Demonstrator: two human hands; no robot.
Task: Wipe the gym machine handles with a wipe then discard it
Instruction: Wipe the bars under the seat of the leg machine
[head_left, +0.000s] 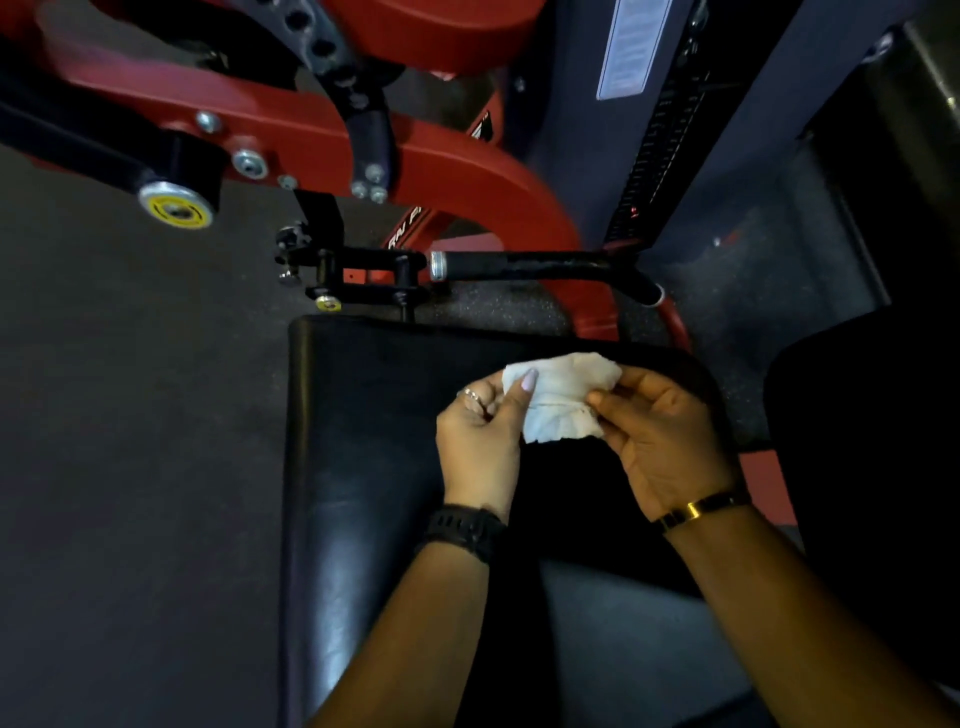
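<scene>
Both hands, left hand (480, 439) and right hand (670, 441), pinch the crumpled wipe (561, 397) above the seat (363, 467); loose pinches risk dropping it before reaching the handle (519, 264).

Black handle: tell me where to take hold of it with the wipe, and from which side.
Wrap the wipe round the straight middle of the black handle, likely from above on the near side: it lies level beyond the seat pad, silver cap free at the left.

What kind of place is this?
Probably a gym: a red metal machine frame, a black padded seat and a black handle bar. Left hand and right hand hold a white crumpled wipe.
</scene>
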